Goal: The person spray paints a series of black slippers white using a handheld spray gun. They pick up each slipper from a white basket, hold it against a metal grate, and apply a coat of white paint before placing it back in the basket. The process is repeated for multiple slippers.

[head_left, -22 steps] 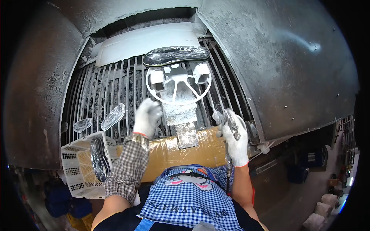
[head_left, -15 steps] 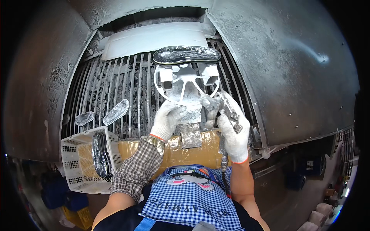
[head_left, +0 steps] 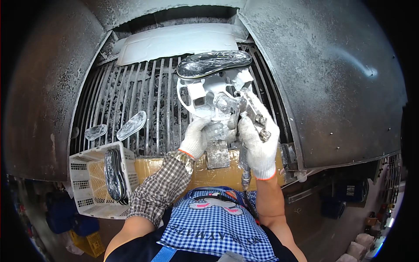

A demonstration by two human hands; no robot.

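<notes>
My right hand [head_left: 260, 142], in a white knit glove, is wrapped round a metal spray gun [head_left: 233, 107] with a hose at its lower end. The gun's head points forward over a white spoked wheel [head_left: 185, 102], covering part of it. My left hand [head_left: 195, 137], also gloved, has its fingers closed on the wheel's near rim; the fingertips are partly hidden. Across the wheel's far side lies a black, glossy shoe sole [head_left: 214, 64], slightly tilted, its right end farther away. Below the wheel a coated metal block [head_left: 217, 155] stands at the near edge.
A slatted metal grate [head_left: 150, 100] lies under the wheel, between tall metal side walls [head_left: 323, 87]. Two small clear-looking oval pieces [head_left: 132, 125] rest on it at left. Nearer stands a white plastic basket [head_left: 94, 203] holding several black soles [head_left: 113, 174]. A white sheet [head_left: 179, 41] lies at the back.
The spray gun and my right hand have moved left and forward over the wheel. The wheel and sole have turned slightly, the sole's left end coming nearer. My left hand shifted a little right.
</notes>
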